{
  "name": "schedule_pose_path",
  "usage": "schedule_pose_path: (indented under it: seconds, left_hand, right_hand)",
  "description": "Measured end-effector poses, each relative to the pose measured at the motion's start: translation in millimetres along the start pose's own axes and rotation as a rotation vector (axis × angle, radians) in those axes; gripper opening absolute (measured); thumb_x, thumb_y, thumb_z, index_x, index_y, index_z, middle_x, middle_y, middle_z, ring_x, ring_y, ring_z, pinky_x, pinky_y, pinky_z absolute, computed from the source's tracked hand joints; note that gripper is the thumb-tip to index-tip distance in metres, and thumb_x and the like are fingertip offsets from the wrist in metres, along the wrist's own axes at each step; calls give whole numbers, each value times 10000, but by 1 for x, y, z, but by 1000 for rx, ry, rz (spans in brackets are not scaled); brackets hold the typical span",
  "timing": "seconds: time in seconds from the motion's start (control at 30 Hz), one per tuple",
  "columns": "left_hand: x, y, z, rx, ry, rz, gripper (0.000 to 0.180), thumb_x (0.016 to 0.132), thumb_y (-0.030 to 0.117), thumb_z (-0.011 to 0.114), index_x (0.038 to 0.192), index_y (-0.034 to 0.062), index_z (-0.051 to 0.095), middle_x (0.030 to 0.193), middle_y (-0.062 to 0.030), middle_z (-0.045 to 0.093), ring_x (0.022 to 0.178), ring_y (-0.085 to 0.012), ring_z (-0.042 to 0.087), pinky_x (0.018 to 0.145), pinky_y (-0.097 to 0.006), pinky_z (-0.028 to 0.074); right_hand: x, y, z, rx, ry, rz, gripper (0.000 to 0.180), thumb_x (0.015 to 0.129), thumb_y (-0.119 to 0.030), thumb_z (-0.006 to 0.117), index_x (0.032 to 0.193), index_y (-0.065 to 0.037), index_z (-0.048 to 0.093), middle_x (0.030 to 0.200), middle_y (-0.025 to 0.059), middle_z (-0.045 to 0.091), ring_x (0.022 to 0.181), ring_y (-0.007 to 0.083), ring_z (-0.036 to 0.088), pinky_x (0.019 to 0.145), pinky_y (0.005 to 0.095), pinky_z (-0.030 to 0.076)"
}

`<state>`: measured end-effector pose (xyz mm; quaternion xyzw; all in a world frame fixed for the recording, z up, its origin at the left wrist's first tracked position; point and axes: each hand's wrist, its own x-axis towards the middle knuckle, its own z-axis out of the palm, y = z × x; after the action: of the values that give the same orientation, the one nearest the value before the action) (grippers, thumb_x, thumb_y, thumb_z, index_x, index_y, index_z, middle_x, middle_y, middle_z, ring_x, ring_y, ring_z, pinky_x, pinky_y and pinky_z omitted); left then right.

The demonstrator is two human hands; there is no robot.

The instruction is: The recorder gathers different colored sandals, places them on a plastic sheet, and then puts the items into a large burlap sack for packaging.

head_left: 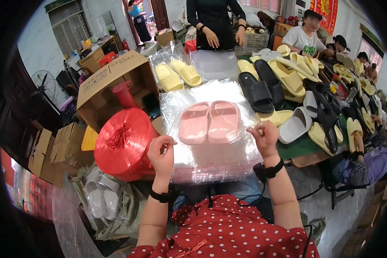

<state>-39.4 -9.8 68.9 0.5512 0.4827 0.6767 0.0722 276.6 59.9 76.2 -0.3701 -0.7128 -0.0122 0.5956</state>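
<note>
A pair of pink slide slippers lies side by side in front of me, covered by a clear plastic bag. Under it is a stack of shiny clear plastic bags on the table. My left hand is closed in a pinch at the bag's left edge, its fingers curled. On the opposite side, my right hand pinches the bag's right edge between thumb and fingers. The film is so transparent that its exact edge in each pinch is hard to see.
A big red twine roll and an open cardboard box stand left. Yellow slippers lie beyond the stack. Black slippers and a grey slipper crowd the green table right. Bagged grey slippers sit lower left. People are nearby.
</note>
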Motion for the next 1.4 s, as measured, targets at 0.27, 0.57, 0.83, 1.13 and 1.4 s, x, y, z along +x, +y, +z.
schedule_pose_path:
  seconds: [0.27,0.57,0.83,1.13,1.4]
  left_hand:
    - [-42,-36,-15,-56,-307,-475,178,824,-42,586,995,-7,615,822,-27,655,769,-96,630,675,-237,500]
    - [-22,3,-2,-461,-198,-939,556,895,87,637,1338,-27,322,891,-75,542,789,-173,625,731,-300,548]
    - [-15,-10,36,-620,-249,-966,605,931,253,646,1357,-86,382,996,-104,591,866,-159,619,752,-284,515]
    - [-17,-13,52,-651,-463,-954,457,850,64,612,1277,-45,488,1117,-116,624,967,-218,635,843,-339,520]
    - [-21,13,32,-1046,-394,-991,522,858,5,517,1369,-17,412,1241,-101,575,1145,-220,569,996,-381,449]
  right_hand:
    - [-41,3,-10,-167,-319,137,308,738,-226,815,842,-64,574,766,90,569,641,255,540,569,349,441]
    - [-13,-64,-17,-176,-394,-114,426,715,-186,766,1109,-121,616,1144,88,580,1031,324,518,917,436,416]
    - [-55,-46,11,-83,-674,-83,314,735,-130,693,1042,-116,626,1129,90,580,1020,295,556,881,413,439]
    - [-52,-45,-1,60,-675,4,304,739,-142,736,1026,-99,648,1098,109,593,1014,307,568,859,408,466]
    - [-43,-42,-13,80,-118,421,733,737,-143,791,1335,9,394,1351,172,410,1201,294,454,952,370,402]
